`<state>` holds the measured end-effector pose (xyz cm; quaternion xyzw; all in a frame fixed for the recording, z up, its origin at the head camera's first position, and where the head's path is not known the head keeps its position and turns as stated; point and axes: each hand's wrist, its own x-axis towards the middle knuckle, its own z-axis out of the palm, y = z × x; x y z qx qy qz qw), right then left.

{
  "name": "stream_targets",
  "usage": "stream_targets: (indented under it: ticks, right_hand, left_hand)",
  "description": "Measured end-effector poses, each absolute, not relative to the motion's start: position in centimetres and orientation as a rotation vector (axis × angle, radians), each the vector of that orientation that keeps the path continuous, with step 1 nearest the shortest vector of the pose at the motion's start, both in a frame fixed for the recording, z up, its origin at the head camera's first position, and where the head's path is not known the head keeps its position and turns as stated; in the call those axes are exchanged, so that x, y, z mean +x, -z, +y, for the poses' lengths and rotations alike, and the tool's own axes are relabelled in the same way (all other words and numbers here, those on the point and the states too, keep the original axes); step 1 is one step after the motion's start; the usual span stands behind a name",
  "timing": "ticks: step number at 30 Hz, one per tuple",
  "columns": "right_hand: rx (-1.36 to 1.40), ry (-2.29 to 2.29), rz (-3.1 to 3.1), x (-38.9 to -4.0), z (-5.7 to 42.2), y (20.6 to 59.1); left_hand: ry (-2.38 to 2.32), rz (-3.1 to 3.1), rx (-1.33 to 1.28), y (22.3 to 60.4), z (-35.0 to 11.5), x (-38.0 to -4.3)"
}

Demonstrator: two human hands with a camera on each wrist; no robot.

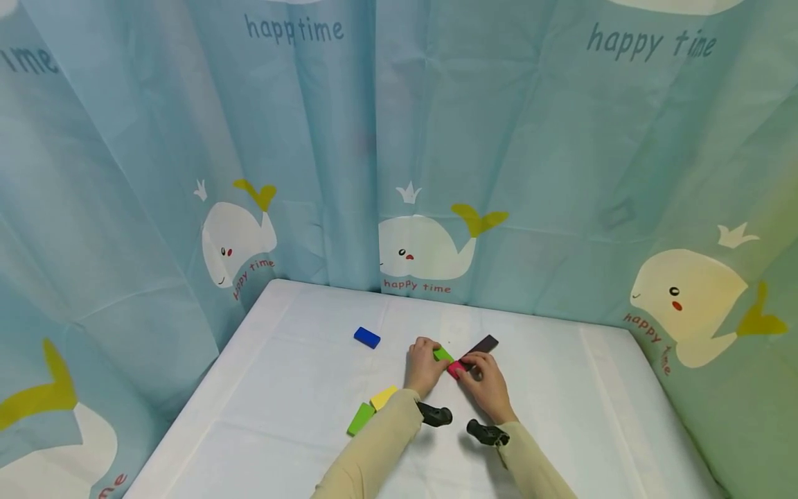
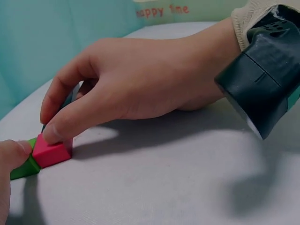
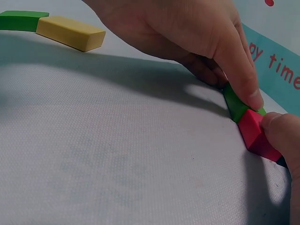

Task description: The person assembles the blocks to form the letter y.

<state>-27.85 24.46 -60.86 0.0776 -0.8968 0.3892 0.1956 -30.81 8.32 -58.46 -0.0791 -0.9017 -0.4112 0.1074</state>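
My left hand [image 1: 425, 367] pinches a green block [image 1: 443, 354] on the white table, thumb on its near side. From the other side, my right hand [image 1: 489, 391] grips a red-pink block [image 2: 52, 153], with the thumb laid on its top. The two blocks meet end to end at an angle, as the right wrist view shows with the green block [image 3: 234, 107] against the pink one [image 3: 255, 136]. Behind the right fingers a long dark block [image 1: 485, 345] reaches away to the right, its near end partly hidden by that hand.
A blue block [image 1: 367, 337] lies at the back left of the table [image 1: 299, 360]. Left of my left forearm, a yellow block [image 1: 383, 398] touches a second green block [image 1: 361, 420]. Black wrist cameras [image 1: 436, 414] jut inward from both sleeves. A whale-printed curtain [image 1: 324, 138] surrounds the table.
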Motion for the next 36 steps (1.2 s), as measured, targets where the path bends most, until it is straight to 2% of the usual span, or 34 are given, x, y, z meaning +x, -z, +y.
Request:
stream_targets:
  ticks: [36]
  right_hand:
    - [0.245, -1.101, -2.495, -27.8, 24.63, 61.08]
  left_hand:
    - [1.126, -2.706, -0.214, 58.6, 8.8, -30.87]
